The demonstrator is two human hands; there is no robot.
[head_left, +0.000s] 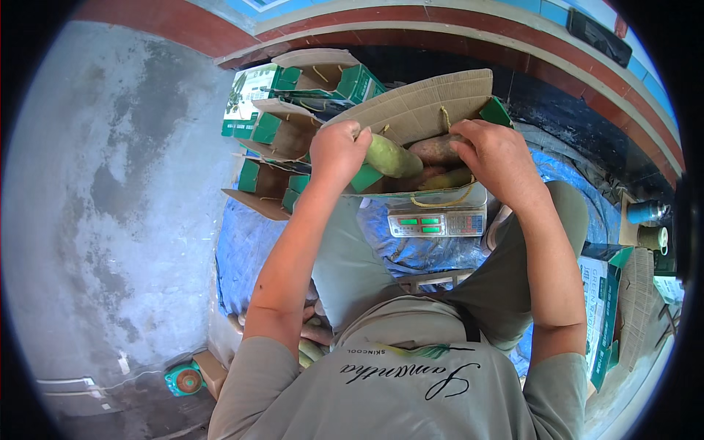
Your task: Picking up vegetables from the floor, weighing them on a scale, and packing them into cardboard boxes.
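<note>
An open cardboard carton (pixel 422 99) with raised flaps sits on a digital scale (pixel 435 223) in front of me. Closed around the upper left end of a green radish (pixel 394 157), my left hand (pixel 339 155) holds it slanting over the carton's left part. My right hand (pixel 496 155) curls its fingers over the right end of a brownish, soil-stained radish (pixel 434 151) lying in the carton. Below these two, more radishes (pixel 449 179) lie inside, partly hidden. A yellow cord handle (pixel 447 203) hangs on the carton's near side.
Several open green-and-white cartons (pixel 253 95) stand at the left, and another carton (pixel 598 315) is at the right. Blue sheeting (pixel 246 242) covers the floor. Loose radishes (pixel 315 334) lie beside my left leg. A flask (pixel 645 212) stands at the far right.
</note>
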